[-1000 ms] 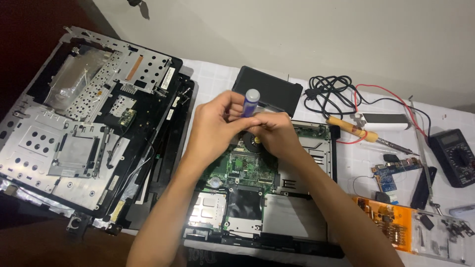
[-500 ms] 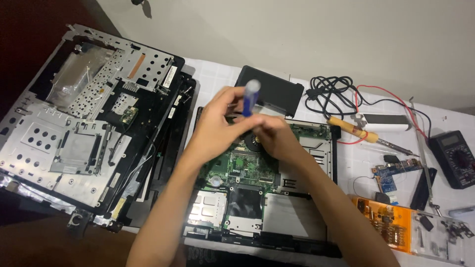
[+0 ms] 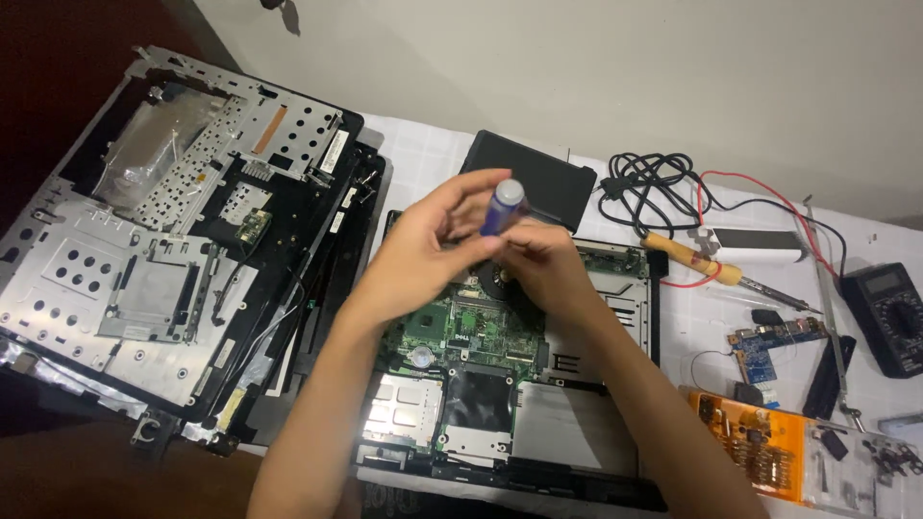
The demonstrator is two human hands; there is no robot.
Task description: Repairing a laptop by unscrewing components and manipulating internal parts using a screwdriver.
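Both hands meet over the far half of an opened laptop base (image 3: 586, 423), above its green motherboard (image 3: 457, 327). The left hand (image 3: 423, 255) is closed on a screwdriver (image 3: 501, 207): fingers and thumb pinch its blue handle near the grey end cap, which stands just above the fingertips. The handle is close to upright, tilted slightly to the right. The right hand (image 3: 543, 264) sits just beside and below the left, fingers curled about the lower part of the screwdriver; shaft and tip are hidden behind it, so the contact point on the board cannot be told. A round fan (image 3: 493, 282) shows partly between the two hands.

To the left lies a removed laptop top cover (image 3: 144, 250), inner metal side up, overlapping a dark panel. Far of the hands rests a flat black rectangular module (image 3: 538, 173). To the right, on the white tablecloth (image 3: 423, 154): a coiled black cable (image 3: 654, 183), a soldering iron (image 3: 697, 259) with a wooden handle, a white power bank (image 3: 755, 245), a small blue circuit board (image 3: 769, 346) and a black multimeter (image 3: 889, 317) at the edge. Near right, an orange compartment tray (image 3: 731, 423) holds small screws and parts; their compartments cannot be made out.
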